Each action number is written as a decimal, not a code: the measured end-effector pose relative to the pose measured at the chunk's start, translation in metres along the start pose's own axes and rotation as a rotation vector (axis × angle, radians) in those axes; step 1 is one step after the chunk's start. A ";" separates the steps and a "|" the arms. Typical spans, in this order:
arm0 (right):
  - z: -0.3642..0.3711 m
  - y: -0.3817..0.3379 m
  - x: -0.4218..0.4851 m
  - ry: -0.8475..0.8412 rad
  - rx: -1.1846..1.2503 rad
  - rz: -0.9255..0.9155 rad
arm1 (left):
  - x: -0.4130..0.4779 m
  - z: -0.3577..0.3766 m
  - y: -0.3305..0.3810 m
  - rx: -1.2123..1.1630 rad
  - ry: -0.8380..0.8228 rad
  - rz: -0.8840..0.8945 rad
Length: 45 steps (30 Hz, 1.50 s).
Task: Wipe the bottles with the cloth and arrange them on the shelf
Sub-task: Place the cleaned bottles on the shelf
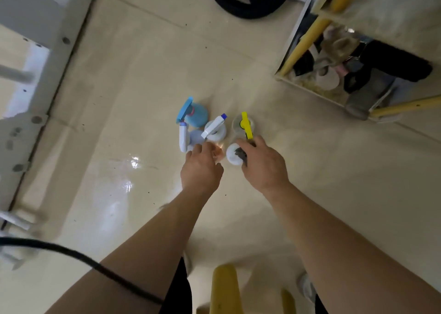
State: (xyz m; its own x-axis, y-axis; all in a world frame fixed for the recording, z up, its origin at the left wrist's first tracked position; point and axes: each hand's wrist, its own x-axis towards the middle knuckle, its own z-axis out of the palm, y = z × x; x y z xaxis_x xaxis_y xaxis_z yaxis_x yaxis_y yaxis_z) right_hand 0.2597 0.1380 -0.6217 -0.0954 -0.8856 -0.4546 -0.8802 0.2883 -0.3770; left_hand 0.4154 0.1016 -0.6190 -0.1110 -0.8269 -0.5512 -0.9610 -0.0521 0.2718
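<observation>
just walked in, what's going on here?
A person leans over a cluster of spray bottles standing on the floor. The right hand holds a dark cloth against a white bottle. The left hand reaches to what looks like a clear bottle beside it; its grip is hidden. The yellow-framed shelf stands off to the right.

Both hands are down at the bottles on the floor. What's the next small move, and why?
Probably grip the pale orange bottle with the left hand and lift it out of the cluster. The right hand already holds the grey cloth beside it, so a lifted bottle could be wiped without knocking its close neighbours.
</observation>
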 end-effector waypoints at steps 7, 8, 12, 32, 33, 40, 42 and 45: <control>0.027 -0.007 0.009 0.045 -0.270 -0.052 | 0.035 0.037 -0.006 0.318 -0.008 0.084; 0.028 -0.007 0.010 0.059 -0.268 -0.057 | 0.037 0.038 -0.007 0.356 -0.018 0.094; 0.025 0.003 0.006 0.058 -0.235 -0.077 | 0.043 0.035 -0.018 0.434 -0.020 0.185; -0.023 -0.015 0.068 -0.236 -0.032 0.218 | 0.092 0.013 0.006 0.618 -0.088 0.302; -0.024 -0.012 0.069 -0.217 -0.037 0.207 | 0.092 0.013 0.005 0.627 -0.101 0.311; -0.030 0.010 0.048 -0.226 -0.164 0.122 | 0.066 0.002 -0.002 0.596 -0.025 0.393; -0.032 0.020 0.034 -0.210 -0.183 0.103 | 0.055 -0.008 0.004 0.607 -0.011 0.402; -0.044 0.031 0.008 -0.222 -0.204 0.104 | 0.039 -0.030 0.022 0.590 -0.026 0.400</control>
State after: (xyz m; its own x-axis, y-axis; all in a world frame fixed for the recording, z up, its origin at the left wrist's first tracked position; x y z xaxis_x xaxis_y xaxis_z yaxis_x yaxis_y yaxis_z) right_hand 0.2106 0.1239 -0.6013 -0.1061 -0.7477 -0.6555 -0.9482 0.2747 -0.1598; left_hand 0.3977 0.0514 -0.6113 -0.4826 -0.7056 -0.5189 -0.8214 0.5703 -0.0115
